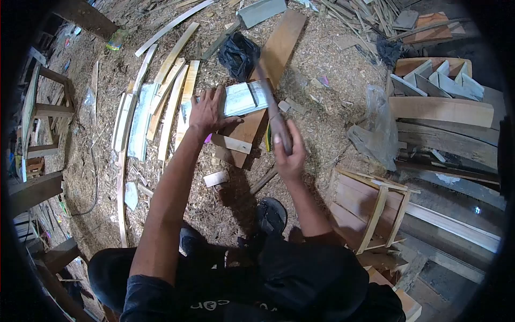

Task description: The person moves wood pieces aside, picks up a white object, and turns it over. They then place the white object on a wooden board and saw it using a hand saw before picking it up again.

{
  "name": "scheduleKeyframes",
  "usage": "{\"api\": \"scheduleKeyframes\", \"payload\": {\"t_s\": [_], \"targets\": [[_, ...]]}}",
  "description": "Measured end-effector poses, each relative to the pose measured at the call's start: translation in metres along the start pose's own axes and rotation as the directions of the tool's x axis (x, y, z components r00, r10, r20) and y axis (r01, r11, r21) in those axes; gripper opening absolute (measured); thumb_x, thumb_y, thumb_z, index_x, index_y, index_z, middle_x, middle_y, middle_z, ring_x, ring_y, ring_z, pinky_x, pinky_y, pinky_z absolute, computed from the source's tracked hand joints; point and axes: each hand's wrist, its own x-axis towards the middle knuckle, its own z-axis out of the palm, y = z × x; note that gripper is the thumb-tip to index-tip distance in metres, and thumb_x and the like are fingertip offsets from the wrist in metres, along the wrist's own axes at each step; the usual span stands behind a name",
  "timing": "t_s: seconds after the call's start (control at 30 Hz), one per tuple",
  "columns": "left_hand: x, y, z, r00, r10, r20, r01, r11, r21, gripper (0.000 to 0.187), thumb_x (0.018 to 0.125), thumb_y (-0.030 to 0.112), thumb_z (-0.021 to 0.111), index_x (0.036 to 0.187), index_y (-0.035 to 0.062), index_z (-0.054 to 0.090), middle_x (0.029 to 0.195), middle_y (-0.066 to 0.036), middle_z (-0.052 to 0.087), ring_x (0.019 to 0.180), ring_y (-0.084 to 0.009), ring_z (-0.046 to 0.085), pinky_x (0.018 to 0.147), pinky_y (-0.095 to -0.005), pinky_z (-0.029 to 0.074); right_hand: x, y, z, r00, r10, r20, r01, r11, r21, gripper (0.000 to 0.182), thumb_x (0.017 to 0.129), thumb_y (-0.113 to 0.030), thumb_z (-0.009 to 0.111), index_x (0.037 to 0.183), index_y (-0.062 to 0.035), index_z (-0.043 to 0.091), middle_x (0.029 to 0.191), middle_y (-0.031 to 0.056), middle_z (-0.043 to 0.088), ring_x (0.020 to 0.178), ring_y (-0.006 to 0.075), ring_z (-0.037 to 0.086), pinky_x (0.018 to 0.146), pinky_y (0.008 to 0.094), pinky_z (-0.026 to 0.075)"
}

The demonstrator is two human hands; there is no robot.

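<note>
My left hand (209, 111) lies with fingers spread on a pale whitish board (237, 100), pressing it from above. This board rests across a long brown plank (284, 45). In my right hand (289, 153) is the wooden handle of a long tool (278, 121), with fingers wrapped round it. The tool's far part is blurred and reaches up to the right end of the pale board; its kind cannot be made out. A small wood block (231, 143) lies on the brown plank, just below my left hand.
Curved wood strips (173, 110) lie on the shavings-covered ground at left. A black plastic bag (237, 56) is beyond the board. At right are a clear plastic bag (375, 129), a wooden crate (365, 206) and stacked boards (440, 110). A sandal (271, 216) shows below.
</note>
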Motion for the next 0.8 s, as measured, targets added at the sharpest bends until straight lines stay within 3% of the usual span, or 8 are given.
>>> {"api": "scheduleKeyframes", "payload": {"t_s": [0.07, 0.2, 0.33, 0.4, 0.5, 0.6, 0.7, 0.8], "targets": [[0.001, 0.0, -0.003, 1.0, -0.007, 0.022, 0.007, 1.0, 0.004, 0.13, 0.061, 0.092, 0.06, 0.155, 0.0083, 0.028, 0.145, -0.018, 0.045, 0.136, -0.033, 0.043, 0.109, -0.0546, 0.031, -0.016, -0.001, 0.003, 0.973, 0.182, 0.145, -0.208, 0.959, 0.192, 0.054, 0.099, -0.026, 0.063, 0.141, 0.0055, 0.048, 0.119, 0.014, 0.065, 0.102, 0.014, 0.063, 0.085, 0.0285, 0.051], [0.001, -0.002, 0.002, 1.0, -0.006, 0.012, 0.005, 1.0, 0.017, 0.128, 0.063, 0.092, 0.059, 0.156, 0.0095, 0.028, 0.144, -0.018, 0.045, 0.136, -0.0327, 0.042, 0.111, -0.054, 0.029, -0.03, 0.006, 0.004, 0.948, 0.234, 0.217, -0.278, 0.938, 0.207, 0.056, 0.099, -0.032, 0.064, 0.141, 0.0033, 0.051, 0.104, 0.0072, 0.071, 0.086, 0.0081, 0.063, 0.077, 0.0256, 0.051], [0.002, -0.003, 0.004, 1.0, -0.005, -0.001, 0.005, 1.0, 0.0, 0.127, 0.063, 0.09, 0.061, 0.156, 0.0093, 0.028, 0.143, -0.019, 0.045, 0.136, -0.033, 0.042, 0.111, -0.0537, 0.029, -0.028, 0.013, 0.002, 0.951, 0.19, 0.244, -0.244, 0.945, 0.217, 0.057, 0.1, -0.035, 0.062, 0.142, 0.0015, 0.051, 0.098, 0.0048, 0.069, 0.083, 0.0068, 0.06, 0.073, 0.0257, 0.05], [0.002, -0.002, 0.003, 1.0, -0.013, 0.018, 0.013, 1.0, 0.003, 0.126, 0.064, 0.089, 0.061, 0.155, 0.009, 0.029, 0.142, -0.019, 0.046, 0.135, -0.033, 0.042, 0.111, -0.0539, 0.029, -0.022, 0.009, -0.006, 0.869, 0.319, 0.379, -0.438, 0.852, 0.287, 0.058, 0.1, -0.038, 0.06, 0.143, -0.0003, 0.05, 0.091, 0.0023, 0.066, 0.079, 0.0064, 0.057, 0.069, 0.0259, 0.048], [0.001, -0.001, 0.0, 1.0, -0.003, 0.005, 0.003, 1.0, -0.004, 0.125, 0.064, 0.089, 0.062, 0.155, 0.0086, 0.03, 0.141, -0.019, 0.046, 0.134, -0.0331, 0.043, 0.111, -0.0542, 0.029, -0.005, 0.002, 0.005, 0.906, 0.262, 0.332, -0.342, 0.916, 0.209, 0.057, 0.101, -0.038, 0.058, 0.144, -0.0011, 0.05, 0.084, 0.0013, 0.062, 0.074, 0.0068, 0.055, 0.066, 0.0267, 0.047], [0.0, -0.003, -0.002, 1.0, 0.013, 0.009, -0.012, 0.998, -0.068, 0.123, 0.065, 0.087, 0.063, 0.154, 0.0079, 0.031, 0.14, -0.018, 0.047, 0.133, -0.0332, 0.043, 0.111, -0.0542, 0.029, -0.007, -0.005, 0.003, 0.873, 0.309, 0.379, -0.37, 0.924, 0.1, 0.056, 0.102, -0.037, 0.057, 0.144, -0.0017, 0.05, 0.082, 0.0025, 0.063, 0.072, 0.007, 0.055, 0.065, 0.0275, 0.047], [0.001, -0.003, 0.002, 0.999, 0.019, -0.045, -0.021, 0.999, -0.04, 0.121, 0.065, 0.086, 0.064, 0.153, 0.0076, 0.033, 0.138, -0.018, 0.048, 0.132, -0.0333, 0.044, 0.11, -0.054, 0.03, -0.03, 0.008, -0.003, 0.928, 0.229, 0.294, -0.285, 0.945, 0.164, 0.055, 0.102, -0.037, 0.056, 0.144, -0.0018, 0.05, 0.078, 0.004, 0.063, 0.07, 0.0078, 0.056, 0.064, 0.0283, 0.048], [0.003, -0.005, 0.004, 0.998, 0.028, -0.049, -0.031, 0.997, -0.069, 0.12, 0.065, 0.086, 0.064, 0.151, 0.0078, 0.036, 0.136, -0.017, 0.049, 0.131, -0.0333, 0.045, 0.109, -0.0539, 0.03, -0.008, 0.006, 0.004, 0.905, 0.272, 0.326, -0.324, 0.939, 0.113, 0.055, 0.101, -0.037, 0.057, 0.143, -0.0011, 0.051, 0.08, 0.0058, 0.065, 0.073, 0.0091, 0.061, 0.066, 0.0282, 0.05]]}}
